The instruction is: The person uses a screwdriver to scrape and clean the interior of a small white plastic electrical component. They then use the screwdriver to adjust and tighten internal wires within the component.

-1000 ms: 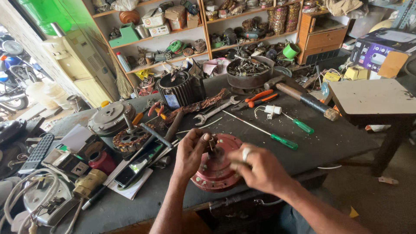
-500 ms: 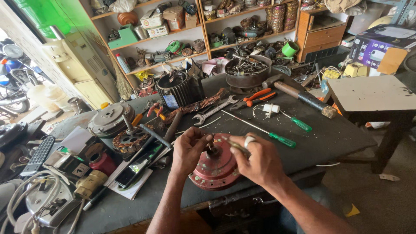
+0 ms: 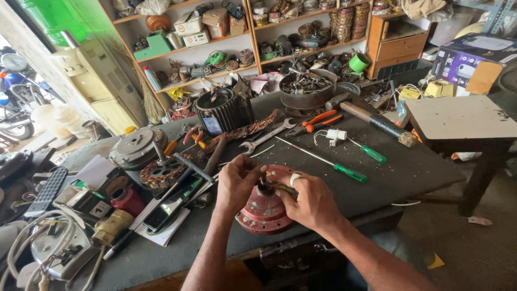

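Against the frame half a second back: both hands have stayed on the red motor housing (image 3: 262, 207), which has not shifted on the workbench (image 3: 409, 178). The left hand (image 3: 236, 182) has drawn closer to the centre hub, and the right hand (image 3: 308, 200) now lies further over the housing's right side.

Red motor housing: round, domed, dull red with worn paint, lying near the front edge of the dark workbench, directly between the two hands. A short dark shaft stub stands at its centre. Left hand: fingers curled, tips pinched on the hub at the shaft. Right hand: closed around a thin metal tool, possibly a small screwdriver or punch, its tip at the hub; the view is too tight to be sure which.

Containers: a round metal pan (image 3: 306, 92) at the back of the bench, filled with loose small metal parts. A green cup (image 3: 359, 62) stands behind it on the shelving. Cardboard boxes (image 3: 203, 24) sit on the upper shelf.

Nearby: two green-handled screwdrivers (image 3: 350, 173), an open-end spanner (image 3: 267, 137), orange-handled pliers (image 3: 320, 119), a hammer (image 3: 371, 118).
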